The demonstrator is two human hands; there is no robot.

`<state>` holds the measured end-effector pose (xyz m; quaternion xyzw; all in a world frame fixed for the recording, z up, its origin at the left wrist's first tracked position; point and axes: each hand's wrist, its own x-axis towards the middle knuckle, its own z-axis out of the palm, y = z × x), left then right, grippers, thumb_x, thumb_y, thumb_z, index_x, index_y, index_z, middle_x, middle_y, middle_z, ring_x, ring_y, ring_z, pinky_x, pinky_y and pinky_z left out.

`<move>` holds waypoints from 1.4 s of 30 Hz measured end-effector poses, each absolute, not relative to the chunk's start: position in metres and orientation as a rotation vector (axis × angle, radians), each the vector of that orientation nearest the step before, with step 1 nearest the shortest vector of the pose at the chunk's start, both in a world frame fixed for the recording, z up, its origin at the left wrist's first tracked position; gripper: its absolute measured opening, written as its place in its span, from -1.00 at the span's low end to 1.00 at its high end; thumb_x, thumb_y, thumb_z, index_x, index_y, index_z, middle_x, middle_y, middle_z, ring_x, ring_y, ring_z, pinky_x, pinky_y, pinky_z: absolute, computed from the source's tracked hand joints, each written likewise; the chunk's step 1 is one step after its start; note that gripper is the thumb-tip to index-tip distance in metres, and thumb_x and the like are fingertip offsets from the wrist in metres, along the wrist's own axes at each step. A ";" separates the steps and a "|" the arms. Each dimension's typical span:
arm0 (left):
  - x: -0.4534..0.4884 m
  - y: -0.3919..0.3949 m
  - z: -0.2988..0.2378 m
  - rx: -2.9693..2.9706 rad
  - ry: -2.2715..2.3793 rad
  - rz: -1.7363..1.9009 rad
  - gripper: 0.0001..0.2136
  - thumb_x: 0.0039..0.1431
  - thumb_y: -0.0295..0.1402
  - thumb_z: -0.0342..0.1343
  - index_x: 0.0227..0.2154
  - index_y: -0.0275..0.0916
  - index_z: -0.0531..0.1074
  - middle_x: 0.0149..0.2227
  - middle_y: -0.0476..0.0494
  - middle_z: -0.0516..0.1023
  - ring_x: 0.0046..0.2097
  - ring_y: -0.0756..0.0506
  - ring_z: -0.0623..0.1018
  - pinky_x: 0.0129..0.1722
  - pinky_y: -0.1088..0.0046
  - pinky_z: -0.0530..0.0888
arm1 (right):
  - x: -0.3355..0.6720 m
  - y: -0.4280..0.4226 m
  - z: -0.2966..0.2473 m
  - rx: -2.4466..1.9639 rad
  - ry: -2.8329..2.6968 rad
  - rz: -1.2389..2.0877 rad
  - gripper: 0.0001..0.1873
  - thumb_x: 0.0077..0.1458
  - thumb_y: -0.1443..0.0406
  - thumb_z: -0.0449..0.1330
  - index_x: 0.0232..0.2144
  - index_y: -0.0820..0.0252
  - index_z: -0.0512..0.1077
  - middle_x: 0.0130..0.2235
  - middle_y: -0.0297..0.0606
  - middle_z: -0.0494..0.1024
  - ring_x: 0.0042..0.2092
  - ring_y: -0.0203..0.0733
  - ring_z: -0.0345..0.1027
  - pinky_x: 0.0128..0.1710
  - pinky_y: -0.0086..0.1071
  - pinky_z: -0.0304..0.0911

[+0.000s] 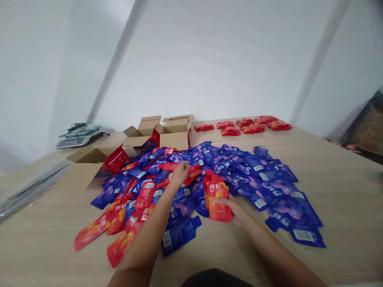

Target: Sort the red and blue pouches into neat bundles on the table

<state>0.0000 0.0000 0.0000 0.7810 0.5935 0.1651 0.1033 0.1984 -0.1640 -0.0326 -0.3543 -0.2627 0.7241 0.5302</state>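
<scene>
A wide heap of blue pouches [257, 179] and red pouches [143, 197] covers the middle of a wooden table [338, 199]. My right hand [237, 211] grips a stack of red-orange pouches [217, 197], held upright at the heap's near edge. My left hand [181, 173] reaches further into the heap, fingers curled down onto a red pouch [193, 172] among the blue ones. Whether it has hold of that pouch is unclear.
Open cardboard boxes [173, 133] stand behind the heap, one more box [86, 163] at the left. Small stacks of red pouches [254, 125] lie in a row at the far right. A scale-like device [79, 135] sits at the far left by the white wall.
</scene>
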 end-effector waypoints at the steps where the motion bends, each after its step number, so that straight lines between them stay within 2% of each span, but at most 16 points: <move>1: 0.001 -0.001 -0.005 2.311 1.765 0.410 -0.65 0.22 -0.35 -0.13 0.03 -0.37 0.28 0.02 -0.28 0.43 0.04 -0.13 0.43 0.00 0.43 0.33 | 0.199 -0.162 -0.034 -0.837 -0.619 1.733 -0.53 -0.26 0.36 0.34 -0.19 0.21 0.40 -0.31 -0.22 0.61 -0.33 -0.11 0.51 -0.30 -0.29 0.41; 4: 0.005 -0.004 -0.016 2.351 1.790 0.267 -0.63 0.16 -0.34 -0.03 0.02 -0.33 0.30 -0.02 -0.31 0.47 0.00 -0.22 0.46 -0.05 0.32 0.36 | 0.201 -0.157 -0.038 -0.817 -0.603 1.741 -0.56 -0.25 0.34 0.34 -0.21 0.21 0.42 -0.29 -0.21 0.61 -0.31 -0.09 0.51 -0.30 -0.27 0.41; 8: 0.005 -0.006 -0.015 2.464 1.764 0.290 -0.69 0.14 -0.45 -0.07 -0.05 -0.24 0.37 -0.06 -0.27 0.49 -0.03 -0.20 0.47 -0.06 0.33 0.35 | 0.201 -0.156 -0.041 -0.800 -0.604 1.731 -0.61 -0.24 0.33 0.33 -0.25 0.22 0.43 -0.30 -0.20 0.61 -0.31 -0.07 0.51 -0.30 -0.28 0.40; 12: 0.006 -0.013 -0.002 2.296 1.675 0.663 -0.78 0.16 -0.42 -0.09 -0.28 -0.27 0.46 -0.25 -0.21 0.55 -0.18 -0.16 0.51 -0.17 0.38 0.37 | 0.197 -0.157 -0.042 -0.781 -0.601 1.720 -0.61 -0.26 0.35 0.34 -0.26 0.22 0.44 -0.31 -0.21 0.61 -0.32 -0.07 0.51 -0.32 -0.27 0.39; 14: 0.012 -0.021 0.003 2.054 1.537 0.917 -0.79 0.14 -0.36 -0.06 -0.32 -0.30 0.45 -0.34 -0.17 0.54 -0.27 -0.13 0.51 -0.24 0.40 0.39 | 0.196 -0.157 -0.042 -0.756 -0.578 1.735 -0.62 -0.24 0.34 0.34 -0.26 0.23 0.44 -0.31 -0.20 0.61 -0.32 -0.07 0.50 -0.30 -0.24 0.39; 18: 0.033 -0.045 0.001 1.583 1.051 1.057 -0.75 0.06 -0.24 0.03 -0.29 -0.30 0.44 -0.39 -0.09 0.54 -0.38 -0.05 0.49 -0.32 0.44 0.41 | 0.196 -0.158 -0.041 -0.704 -0.555 1.717 -0.62 -0.22 0.31 0.34 -0.25 0.21 0.44 -0.29 -0.20 0.60 -0.30 -0.04 0.50 -0.27 -0.21 0.37; 20: 0.041 -0.055 -0.003 1.455 0.960 1.060 -0.73 0.04 -0.20 0.06 -0.30 -0.29 0.44 -0.42 -0.08 0.53 -0.39 -0.05 0.50 -0.32 0.43 0.42 | 0.197 -0.159 -0.040 -0.724 -0.543 1.691 -0.62 -0.24 0.31 0.34 -0.27 0.21 0.45 -0.32 -0.22 0.61 -0.32 -0.05 0.50 -0.30 -0.23 0.37; 26: 0.050 -0.074 -0.016 1.416 1.000 1.059 -0.77 -0.02 -0.21 0.12 -0.38 -0.27 0.45 -0.38 -0.09 0.55 -0.30 -0.11 0.51 -0.23 0.37 0.42 | 0.196 -0.157 -0.038 -0.735 -0.471 1.672 -0.66 -0.27 0.33 0.35 -0.32 0.21 0.46 -0.36 -0.27 0.60 -0.37 -0.15 0.47 -0.33 -0.32 0.37; 30: 0.064 -0.090 -0.030 1.369 0.953 1.148 -0.77 0.00 -0.21 0.10 -0.32 -0.24 0.44 -0.27 -0.09 0.55 -0.20 -0.12 0.50 -0.12 0.34 0.39 | 0.198 -0.156 -0.041 -0.729 -0.461 1.715 -0.69 -0.25 0.31 0.33 -0.33 0.24 0.46 -0.37 -0.26 0.59 -0.37 -0.17 0.46 -0.33 -0.33 0.35; 34: 0.071 -0.095 -0.027 1.177 1.032 1.261 -0.71 0.00 -0.13 0.12 -0.29 -0.23 0.45 -0.22 -0.10 0.54 -0.16 -0.10 0.49 -0.12 0.38 0.37 | 0.198 -0.159 -0.038 -0.754 -0.582 1.684 -0.61 -0.25 0.31 0.33 -0.26 0.19 0.43 -0.36 -0.29 0.58 -0.37 -0.14 0.46 -0.33 -0.29 0.34; 38: 0.064 -0.082 -0.008 1.229 1.042 1.208 -0.67 -0.02 -0.08 0.13 -0.35 -0.28 0.48 -0.35 -0.10 0.55 -0.31 -0.07 0.50 -0.23 0.44 0.38 | 0.192 -0.165 -0.034 -0.866 -0.707 1.689 -0.58 -0.29 0.36 0.33 -0.26 0.15 0.41 -0.37 -0.33 0.57 -0.38 -0.14 0.45 -0.34 -0.32 0.32; 42: 0.056 -0.072 0.001 1.442 0.997 1.025 -0.73 0.00 -0.19 0.12 -0.33 -0.30 0.50 -0.48 -0.06 0.52 -0.47 -0.02 0.44 -0.38 0.48 0.35 | 0.188 -0.168 -0.035 -0.912 -0.746 1.712 -0.59 -0.28 0.36 0.32 -0.26 0.13 0.40 -0.39 -0.36 0.57 -0.38 -0.17 0.43 -0.35 -0.33 0.30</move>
